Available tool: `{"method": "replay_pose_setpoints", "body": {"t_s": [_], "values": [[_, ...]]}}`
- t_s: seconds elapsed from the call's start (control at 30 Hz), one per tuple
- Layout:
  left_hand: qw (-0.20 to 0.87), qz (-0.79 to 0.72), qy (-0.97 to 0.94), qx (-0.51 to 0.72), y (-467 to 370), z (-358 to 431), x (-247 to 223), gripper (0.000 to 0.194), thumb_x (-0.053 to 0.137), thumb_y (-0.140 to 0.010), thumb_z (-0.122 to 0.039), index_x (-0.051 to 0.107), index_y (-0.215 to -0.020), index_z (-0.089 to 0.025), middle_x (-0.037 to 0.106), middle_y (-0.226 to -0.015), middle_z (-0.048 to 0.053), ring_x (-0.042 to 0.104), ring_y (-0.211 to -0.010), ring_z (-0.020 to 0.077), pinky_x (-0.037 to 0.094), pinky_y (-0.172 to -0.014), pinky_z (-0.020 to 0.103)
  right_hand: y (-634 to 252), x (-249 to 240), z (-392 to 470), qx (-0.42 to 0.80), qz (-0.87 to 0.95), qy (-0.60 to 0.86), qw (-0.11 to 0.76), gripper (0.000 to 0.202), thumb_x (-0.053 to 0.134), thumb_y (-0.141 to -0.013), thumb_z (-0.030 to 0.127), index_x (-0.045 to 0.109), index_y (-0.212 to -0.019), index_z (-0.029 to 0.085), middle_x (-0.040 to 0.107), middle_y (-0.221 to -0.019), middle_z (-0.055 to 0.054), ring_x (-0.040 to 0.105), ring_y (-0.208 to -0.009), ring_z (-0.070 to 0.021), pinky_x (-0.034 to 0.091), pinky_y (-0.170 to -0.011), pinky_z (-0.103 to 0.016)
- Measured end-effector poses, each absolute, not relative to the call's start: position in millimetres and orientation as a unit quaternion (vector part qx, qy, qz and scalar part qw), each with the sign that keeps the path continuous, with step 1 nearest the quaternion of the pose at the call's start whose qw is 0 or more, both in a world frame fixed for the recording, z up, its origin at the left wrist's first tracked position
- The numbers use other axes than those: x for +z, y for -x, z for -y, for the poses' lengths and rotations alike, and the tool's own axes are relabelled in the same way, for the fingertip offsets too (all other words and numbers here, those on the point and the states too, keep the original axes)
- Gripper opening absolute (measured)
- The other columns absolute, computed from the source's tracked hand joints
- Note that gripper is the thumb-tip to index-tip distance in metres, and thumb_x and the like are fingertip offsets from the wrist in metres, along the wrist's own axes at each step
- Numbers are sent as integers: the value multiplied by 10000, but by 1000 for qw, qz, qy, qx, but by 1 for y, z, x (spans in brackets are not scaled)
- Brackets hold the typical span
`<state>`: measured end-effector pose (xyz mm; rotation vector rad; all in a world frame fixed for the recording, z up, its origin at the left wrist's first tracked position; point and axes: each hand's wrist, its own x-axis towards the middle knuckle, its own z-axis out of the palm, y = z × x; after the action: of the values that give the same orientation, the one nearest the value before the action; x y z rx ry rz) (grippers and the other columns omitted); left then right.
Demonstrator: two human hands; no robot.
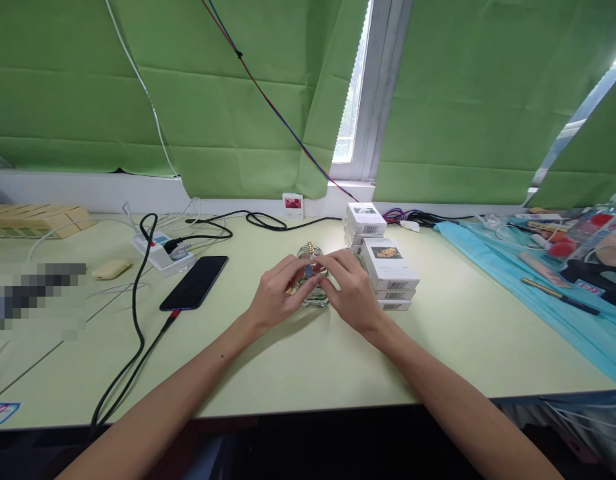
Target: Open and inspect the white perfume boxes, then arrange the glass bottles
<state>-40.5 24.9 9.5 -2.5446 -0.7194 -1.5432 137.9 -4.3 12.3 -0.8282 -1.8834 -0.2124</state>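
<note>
Both hands meet at the middle of the table, in front of and around a clear glass jar (315,299) with a gold knob on top. My left hand (277,293) is closed, its thumb and fingertips pinched near a small dark grey-blue oval piece (309,271). From the other side my right hand (352,290) has its thumb and fingers bent together at the same spot, close to the left fingertips. The fingers hide much of the jar. What exactly lies between the right fingertips is too small to make out.
White boxes with pictured labels (391,263) are stacked right of the jar. A phone (195,283) on a cable and a power strip (164,255) lie left. A small card box (293,207) stands at the back. Blue sheeting (518,287) with clutter covers the right side.
</note>
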Motion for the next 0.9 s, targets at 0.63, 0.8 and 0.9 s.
{"method": "replay_pose_setpoints", "body": {"t_s": [0.63, 0.8, 0.9], "values": [[-48, 379, 847, -370, 52, -30, 13, 443, 687, -840, -556, 556, -1100, -223, 661, -917, -14, 542, -561, 97, 471, -593, 268, -139, 15, 5, -89, 717, 387, 573, 243, 485, -1023, 179, 623, -1213, 242, 677, -998, -81, 628, -951, -226, 552, -851, -397], [-57, 399, 866, -296, 53, -34, 13, 474, 718, -797, -609, 548, -1023, -228, 642, -841, -31, 569, -575, 121, 438, -602, 274, -139, 15, 4, -96, 721, 374, 575, 215, 509, -1015, 174, 609, -1195, 238, 689, -973, -66, 638, -921, -217, 549, -812, -375], [-52, 405, 870, -276, 53, -34, 14, 457, 744, -780, -592, 551, -965, -222, 627, -813, -31, 578, -610, 136, 418, -605, 272, -139, 15, 4, -100, 720, 369, 579, 200, 521, -1011, 173, 602, -1184, 234, 694, -966, -63, 643, -896, -211, 548, -799, -371]]}}
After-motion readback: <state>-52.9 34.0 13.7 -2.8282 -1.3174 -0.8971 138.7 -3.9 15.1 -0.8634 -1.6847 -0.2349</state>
